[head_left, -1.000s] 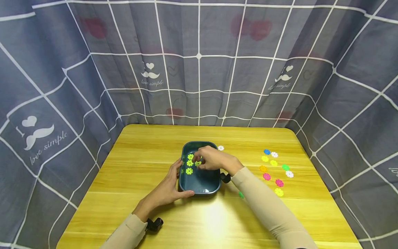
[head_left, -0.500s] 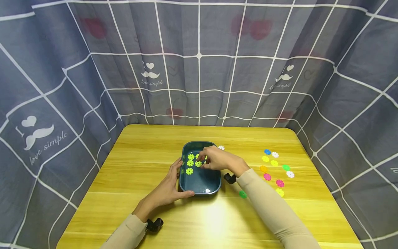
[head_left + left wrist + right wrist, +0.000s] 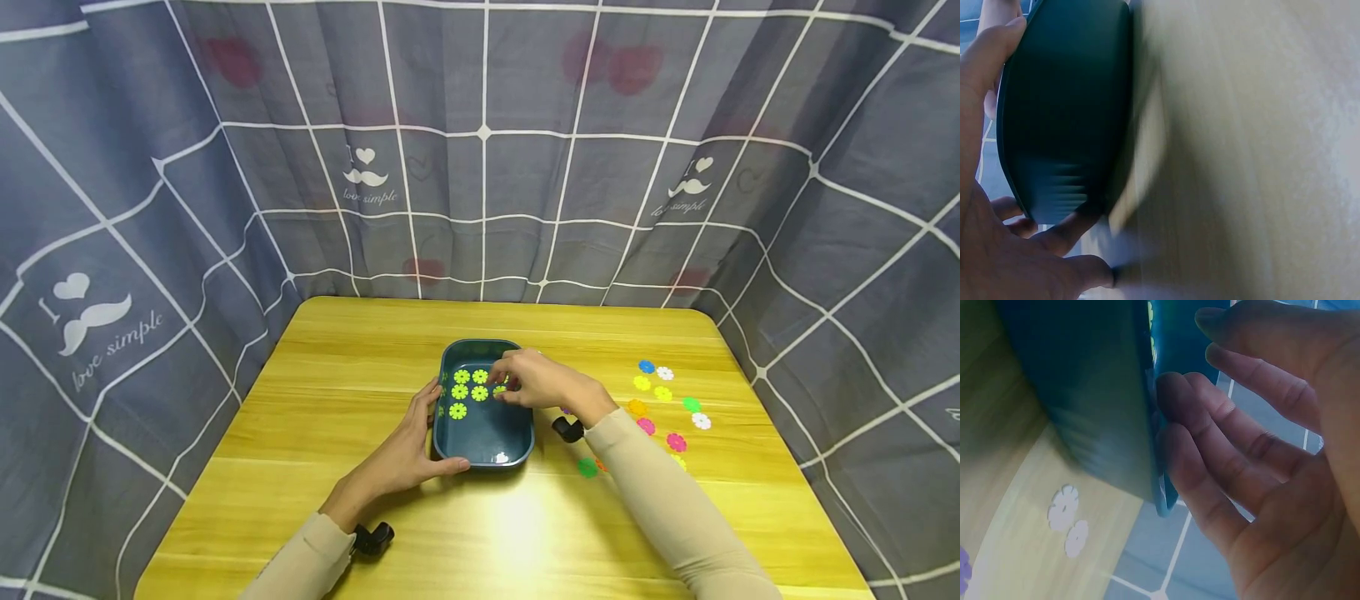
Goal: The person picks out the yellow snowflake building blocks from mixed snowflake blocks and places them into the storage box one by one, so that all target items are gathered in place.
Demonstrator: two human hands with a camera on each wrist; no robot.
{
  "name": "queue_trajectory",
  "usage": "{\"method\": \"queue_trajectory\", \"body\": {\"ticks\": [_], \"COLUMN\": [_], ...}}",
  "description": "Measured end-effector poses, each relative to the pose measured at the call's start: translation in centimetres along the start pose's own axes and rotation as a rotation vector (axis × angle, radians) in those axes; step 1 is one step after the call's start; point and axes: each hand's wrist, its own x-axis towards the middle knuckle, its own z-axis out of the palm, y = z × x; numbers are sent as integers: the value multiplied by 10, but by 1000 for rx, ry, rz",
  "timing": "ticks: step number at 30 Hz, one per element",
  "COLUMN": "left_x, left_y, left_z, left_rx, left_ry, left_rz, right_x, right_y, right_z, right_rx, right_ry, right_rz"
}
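A dark teal plastic tray with rounded corners stands on the table. Several yellow-green flower-shaped discs lie in rows on its floor, toward the far left. My left hand grips the tray's near left corner, thumb on the front rim and fingers along the left wall; in the left wrist view its fingers press against that wall. My right hand reaches over the right rim, bent fingertips right at the discs on the right of the rows. The right wrist view shows its thumb apart from the fingers, with nothing between.
More flower discs lie right of the tray: blue, white, pink, orange and green. Some are partly hidden by my right arm. A grey checked curtain surrounds the wooden table.
My right hand has shifted a little to the right inside the tray, uncovering more yellow-green discs in the upper rows. The left hand and the tray have stayed in place.
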Motion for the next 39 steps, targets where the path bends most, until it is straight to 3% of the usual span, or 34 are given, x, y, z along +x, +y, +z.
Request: {"method": "queue_trajectory", "body": {"ticks": [14,39], "left_x": [0,-1], "left_y": [-1,0], "left_z": [0,-1], "left_rx": [-17,-21], "left_ry": [10,19], "left_rz": [18,29], "right_x": [-21,-55], "right_y": [9,27], "right_z": [-9,-17], "right_rx": [-10,-33], "right_ry": [67,101], "right_rz": [-2,53]}}
